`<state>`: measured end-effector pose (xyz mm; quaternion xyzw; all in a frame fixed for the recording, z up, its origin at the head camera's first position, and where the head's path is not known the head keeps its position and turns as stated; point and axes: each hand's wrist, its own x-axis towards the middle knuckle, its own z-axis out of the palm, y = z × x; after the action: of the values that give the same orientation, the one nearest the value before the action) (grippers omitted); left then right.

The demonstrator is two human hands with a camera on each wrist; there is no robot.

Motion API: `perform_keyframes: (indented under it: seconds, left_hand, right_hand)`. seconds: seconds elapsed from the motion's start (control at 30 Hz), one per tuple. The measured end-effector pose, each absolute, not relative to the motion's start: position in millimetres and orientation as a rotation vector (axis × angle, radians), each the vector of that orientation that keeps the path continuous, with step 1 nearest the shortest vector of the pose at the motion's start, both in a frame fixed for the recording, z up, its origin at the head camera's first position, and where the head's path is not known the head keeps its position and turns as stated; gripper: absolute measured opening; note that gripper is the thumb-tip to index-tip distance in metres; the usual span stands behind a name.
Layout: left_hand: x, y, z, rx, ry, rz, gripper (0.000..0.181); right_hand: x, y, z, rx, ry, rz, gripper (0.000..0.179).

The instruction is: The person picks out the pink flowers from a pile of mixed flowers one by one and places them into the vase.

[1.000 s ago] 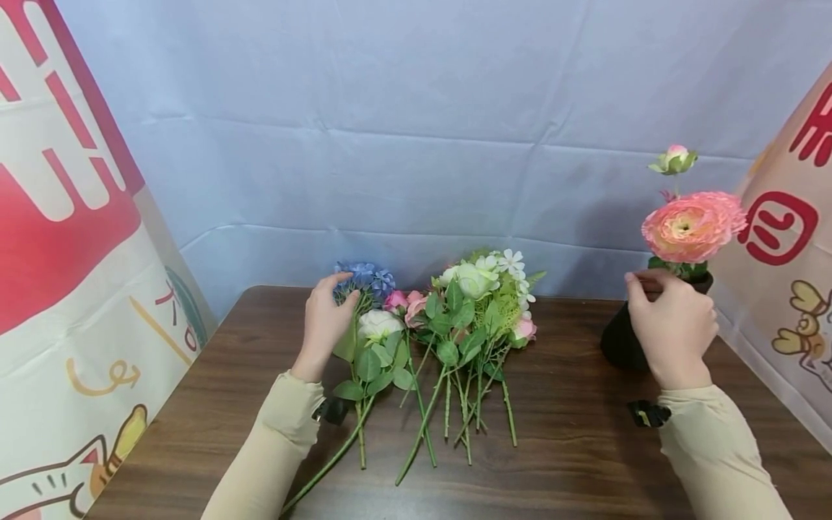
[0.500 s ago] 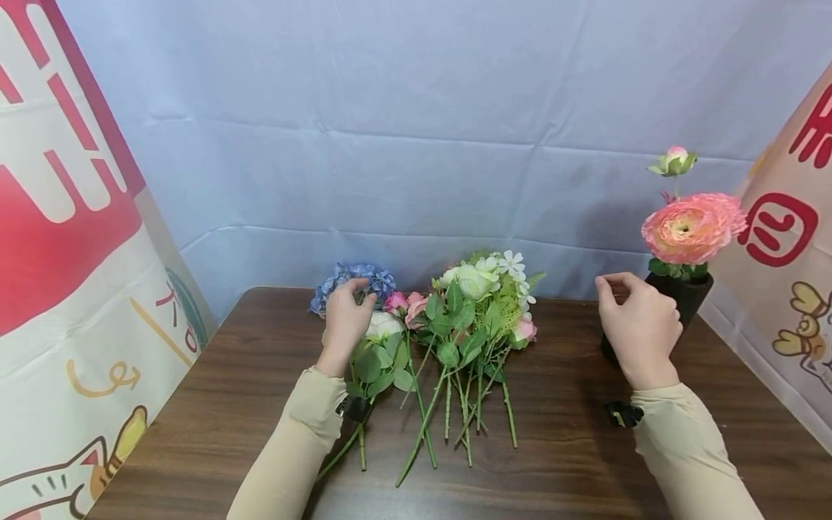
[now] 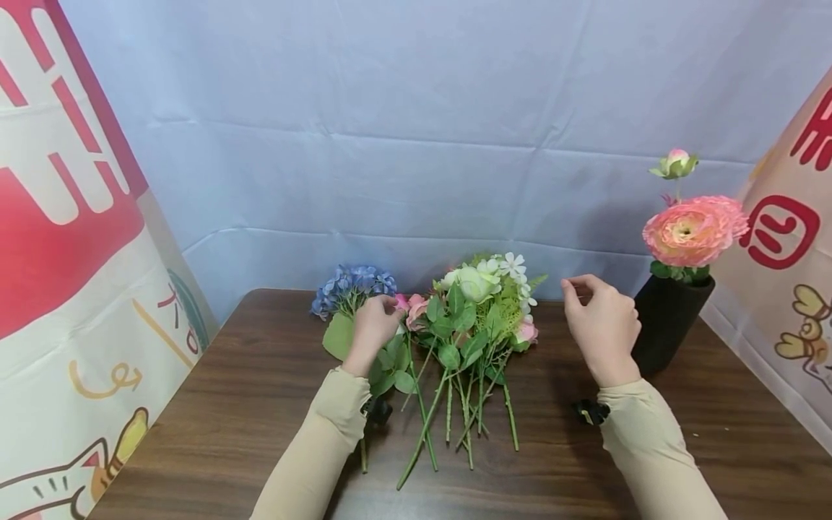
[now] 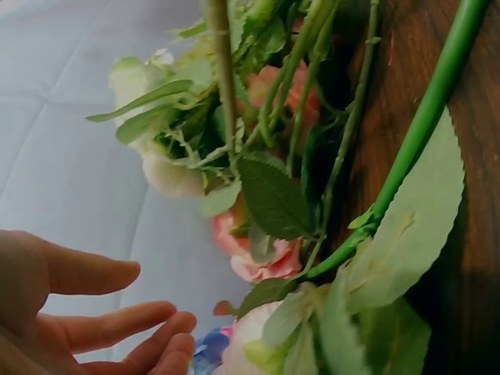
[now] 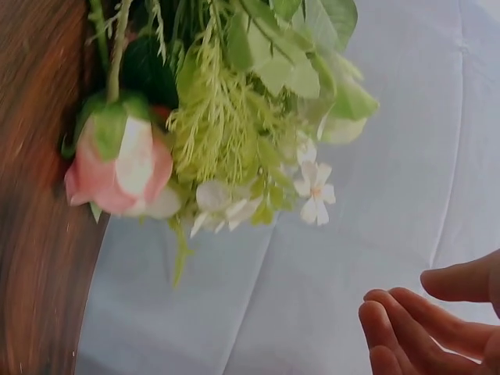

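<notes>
My left hand (image 3: 372, 334) hovers over the left part of a row of cut flowers, its thumb and fingers apart with nothing between them in the left wrist view. It overlaps a white bloom (image 4: 254, 344) there, beside a blue hydrangea (image 3: 347, 287). My right hand (image 3: 601, 328), fingers loosely bent and holding nothing, is in the air between the flowers and a black vase (image 3: 672, 318). A pink ranunculus (image 3: 692, 231) and a small bud (image 3: 676, 165) stand in the vase. Nearest the right hand are small white flowers (image 5: 314, 191) and a pink rose (image 5: 121, 160).
Green stems (image 3: 422, 419) point toward the front of the brown wooden table (image 3: 227, 404). A pale green rose (image 3: 477, 283) lies in the middle bunch. Behind the table hangs a light blue cloth (image 3: 416, 130), with printed cloths (image 3: 65, 289) at the sides.
My left hand has moved right, from beside the blue hydrangea to over the white bloom. The right hand has drawn left, away from the vase. The flowers and vase stay put.
</notes>
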<state>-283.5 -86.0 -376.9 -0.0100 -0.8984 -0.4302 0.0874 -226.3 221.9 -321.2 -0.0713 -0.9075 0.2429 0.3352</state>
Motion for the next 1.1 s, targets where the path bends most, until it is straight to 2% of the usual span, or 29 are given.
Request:
perform_keyframes:
  seconds: [0.47,0.63,0.73,1.1]
  left_hand:
    - [-288,-77,-392,-0.253,-2.907,-1.093,0.015]
    - [-289,-76,-395,-0.345,-2.993,-0.986,0.022]
    - [-289,-75,-397,-0.38,-3.065,-0.875,0.019]
    - [-289,-75,-399,-0.343,-3.209,-0.717,0.032]
  right_hand:
    - [-238,193,-332,-0.15,-2.443,0.689,0.032]
    - [-240,184,-333,-0.134,-2.461,0.706,0.034]
    - [-241,179,-333,-0.137,-2.47,0.714,0.033]
    - [-244,163,-331,-0.14,-2.516,0.773,0.036]
